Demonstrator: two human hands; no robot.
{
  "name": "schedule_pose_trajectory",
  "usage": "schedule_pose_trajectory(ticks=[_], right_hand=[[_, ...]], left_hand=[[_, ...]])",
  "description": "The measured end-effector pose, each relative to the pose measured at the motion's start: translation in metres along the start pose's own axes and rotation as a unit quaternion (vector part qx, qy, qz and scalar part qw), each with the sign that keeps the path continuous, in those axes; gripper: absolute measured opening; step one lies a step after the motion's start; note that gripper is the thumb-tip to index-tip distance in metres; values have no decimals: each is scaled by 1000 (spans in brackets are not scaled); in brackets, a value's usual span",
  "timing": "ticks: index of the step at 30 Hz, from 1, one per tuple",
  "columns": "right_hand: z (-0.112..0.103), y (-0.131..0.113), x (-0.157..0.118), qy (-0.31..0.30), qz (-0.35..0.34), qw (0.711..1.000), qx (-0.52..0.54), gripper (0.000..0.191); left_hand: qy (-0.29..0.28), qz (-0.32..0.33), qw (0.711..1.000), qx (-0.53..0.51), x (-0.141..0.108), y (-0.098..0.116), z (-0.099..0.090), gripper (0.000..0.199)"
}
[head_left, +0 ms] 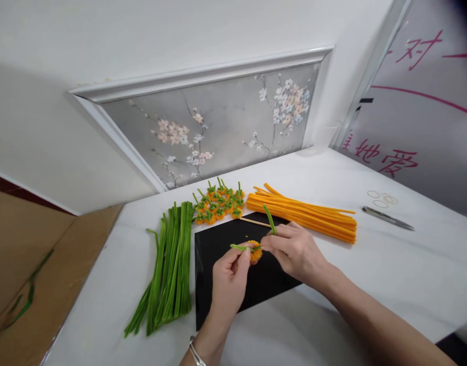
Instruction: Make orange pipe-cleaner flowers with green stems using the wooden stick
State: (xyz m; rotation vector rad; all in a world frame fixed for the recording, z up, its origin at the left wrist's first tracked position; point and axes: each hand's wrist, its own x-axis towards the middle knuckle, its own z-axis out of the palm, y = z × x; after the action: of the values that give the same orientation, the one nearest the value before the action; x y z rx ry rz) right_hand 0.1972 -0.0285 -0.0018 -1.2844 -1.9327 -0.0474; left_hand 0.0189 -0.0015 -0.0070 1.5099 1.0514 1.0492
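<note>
Over the black mat (214,274), my left hand (230,274) pinches a small orange pipe-cleaner flower (256,252) between thumb and forefinger. A green pipe cleaner (270,219) runs through my right hand (294,249), one end standing up above the fingers. Its fingertips are closed at the right side of the flower. Another green end (238,247) sticks out leftward from the left fingertips; I cannot tell whether both belong to one piece. Behind the hands, a thin wooden stick (254,221) lies at the mat's back edge.
Green pipe cleaners (174,264) lie bunched on the left, orange ones (305,213) at the back right. Several finished orange pieces with green tops (220,203) stand between them. Further right are rubber bands (382,199) and a silver pen-like tool (388,217). A cardboard box (77,254) borders the table's left edge.
</note>
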Motion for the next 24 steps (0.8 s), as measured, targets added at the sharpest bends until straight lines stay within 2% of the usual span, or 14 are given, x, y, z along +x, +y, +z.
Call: schedule_pose_trajectory(ticks=[5,9,13,17,21,24], right_hand=[[2,2,-3,-7,47,999,24,19],[1,-2,-6,23,-9,998,-61,19],[-3,-11,-5,32,-57,986,-153,24],[-3,-16,-4,30,-46,979,-195,28],[4,-17,-7,13,-39,990,-138,34],[10,-18,-9,-14,11,1000,12,27]], left_hand=[[4,36,999,17,-1,6,-1,16],[-25,50,998,32,0,6,-2,11],[-46,69,992,91,1,0,-2,11],[-61,112,982,141,0,-4,-3,16],[-40,144,977,154,-2,-8,-4,13],[-16,166,973,158,-3,-12,-5,14]])
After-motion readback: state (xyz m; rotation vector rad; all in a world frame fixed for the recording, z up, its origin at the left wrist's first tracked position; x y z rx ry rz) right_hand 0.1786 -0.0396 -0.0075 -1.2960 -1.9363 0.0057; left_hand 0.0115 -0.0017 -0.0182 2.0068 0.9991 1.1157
